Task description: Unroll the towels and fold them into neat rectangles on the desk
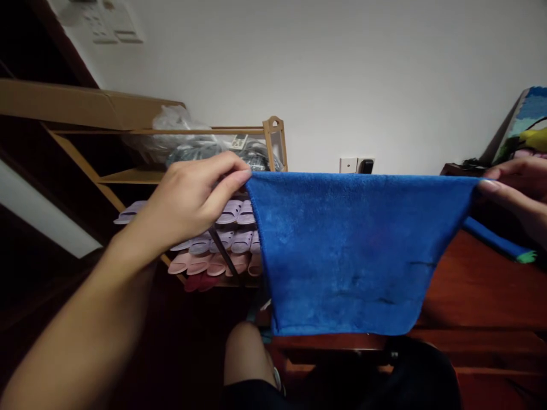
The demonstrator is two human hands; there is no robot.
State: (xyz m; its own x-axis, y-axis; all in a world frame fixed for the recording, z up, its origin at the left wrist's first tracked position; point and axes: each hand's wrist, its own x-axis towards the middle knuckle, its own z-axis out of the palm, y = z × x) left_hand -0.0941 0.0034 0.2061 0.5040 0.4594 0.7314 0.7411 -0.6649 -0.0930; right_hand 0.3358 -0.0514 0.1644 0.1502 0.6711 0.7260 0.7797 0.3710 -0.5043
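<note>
- Between our two hands, the blue cloth [350, 250] hangs spread out, its top edge nearly straight and its lower edge falling in front of the red-brown table [491, 290]
- Our left hand [192, 191] pinches one upper corner, thumb pressed against the bent forefinger
- Our right hand [519, 191] pinches the opposite corner; it is dim and partly cut off at the edge of view, so we can't be sure how much fabric it takes in
- We should draw both corners apart evenly, firmly enough to prevent sagging, gently enough that neither pinch slips
- Our right corner looks slightly lower, so we'd best match heights
- Since the right side slants inward toward the bottom, a light shake might square it
- Dark lines low on the fabric may be creases or marks; steady tension would help us judge
</note>
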